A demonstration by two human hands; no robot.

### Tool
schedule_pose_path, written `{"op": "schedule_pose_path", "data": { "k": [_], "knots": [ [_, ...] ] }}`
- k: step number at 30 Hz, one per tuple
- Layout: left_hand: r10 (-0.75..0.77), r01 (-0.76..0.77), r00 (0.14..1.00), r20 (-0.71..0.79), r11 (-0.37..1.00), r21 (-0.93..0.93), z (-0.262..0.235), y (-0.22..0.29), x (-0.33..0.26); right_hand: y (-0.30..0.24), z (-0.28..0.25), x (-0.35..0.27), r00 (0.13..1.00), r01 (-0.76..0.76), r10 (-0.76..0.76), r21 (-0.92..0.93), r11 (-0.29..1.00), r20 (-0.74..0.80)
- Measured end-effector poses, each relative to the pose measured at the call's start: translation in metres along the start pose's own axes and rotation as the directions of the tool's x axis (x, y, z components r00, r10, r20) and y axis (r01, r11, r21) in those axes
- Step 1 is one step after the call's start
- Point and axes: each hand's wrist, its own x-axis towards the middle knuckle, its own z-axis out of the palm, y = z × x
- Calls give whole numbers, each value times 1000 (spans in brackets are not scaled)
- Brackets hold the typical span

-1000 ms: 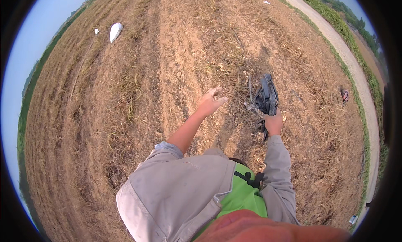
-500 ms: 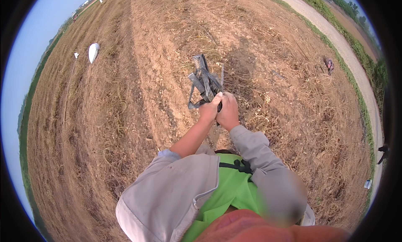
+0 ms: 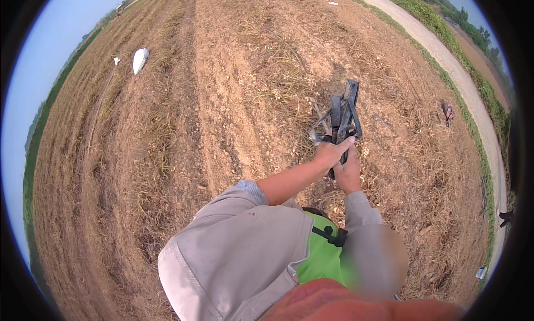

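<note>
A bundle of black flat plastic strips point(image 3: 346, 112), bent into loops and dusty in places, is held out in front of me above the dry soil. My left hand point(image 3: 332, 153) is closed round its lower part, the thumb pointing up along the strips. Just beside it, touching it, my right hand point(image 3: 349, 173) grips the same bundle from the right. A short dark end sticks out below the hands. The fingers' undersides and the middle of the bundle are hidden by the hands.
Brown field soil point(image 3: 222, 132) with dried plants point(image 3: 161, 148) in rows spreads around me. A white sack point(image 3: 140, 61) lies far left. A reddish bundle point(image 3: 448, 114) lies right, near the pale path point(image 3: 439, 48). A small blue-and-white item point(image 3: 481, 272) lies lower right.
Both hands have swung to the right with the bundle, and its upper end now leans right instead of left. The view has shifted slightly. Both hands keep their hold.
</note>
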Motion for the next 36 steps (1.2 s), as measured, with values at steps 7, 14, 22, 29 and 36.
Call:
{"op": "schedule_pose_path", "data": {
  "k": [7,14,22,29,36],
  "knots": [
    [430,-556,829,358,704,441,11,-13,34,-16,-29,-2,945,-123,135,61,991,-299],
    [-78,-399,614,786,828,393,0,-70,56,-37,-108,-36,810,-145,414,543,827,-415],
    [-213,-596,485,848,629,499,-34,-87,57,-51,-180,-103,558,-64,607,700,711,-565],
    [-229,-773,507,831,305,556,-87,-38,81,-13,-199,-91,693,-194,419,408,892,-587],
    [183,-867,488,854,-9,498,-95,65,90,31,-132,-51,924,-376,237,-595,710,-301]
  ]
}}
